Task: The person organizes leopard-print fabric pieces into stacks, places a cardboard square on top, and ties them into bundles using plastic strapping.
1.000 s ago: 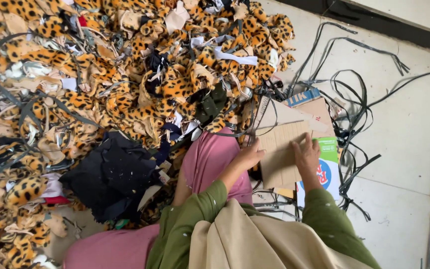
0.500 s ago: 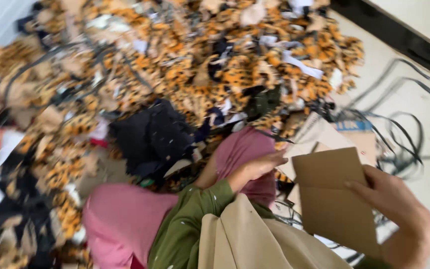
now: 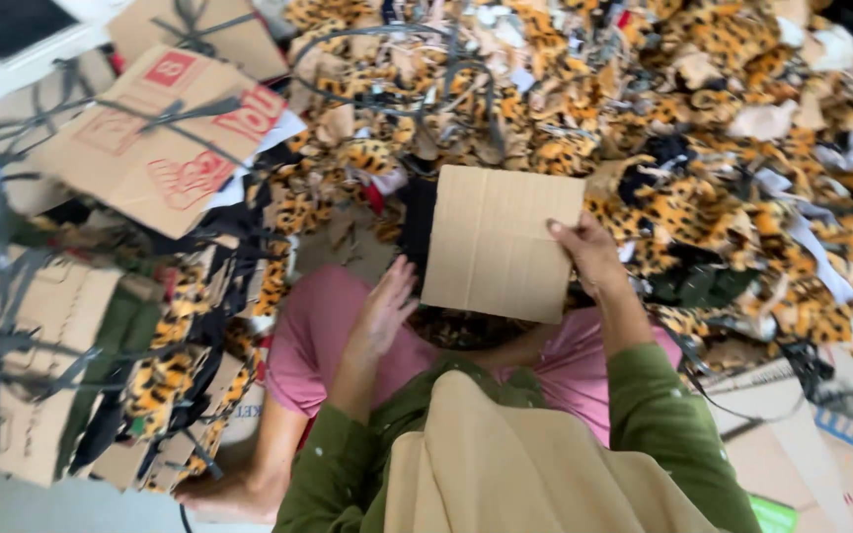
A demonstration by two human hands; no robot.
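I see a flat, plain cardboard square (image 3: 501, 240) held up over pink-clad knees | right hand (image 3: 592, 259) pinches its right edge, thumb in front | left hand (image 3: 384, 312) open, fingers straight, just beside it | leopard-print fabric scraps (image 3: 703, 128) heaped behind.

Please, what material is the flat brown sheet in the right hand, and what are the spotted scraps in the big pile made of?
The brown sheet looks like corrugated cardboard: matte, plain tan, with faint parallel ribs and stiff straight edges. The right hand grips its edge; the left hand is open beside it. The spotted scraps seem to be soft fabric, perhaps plush, in an orange and black animal print; they lie crumpled and limp.
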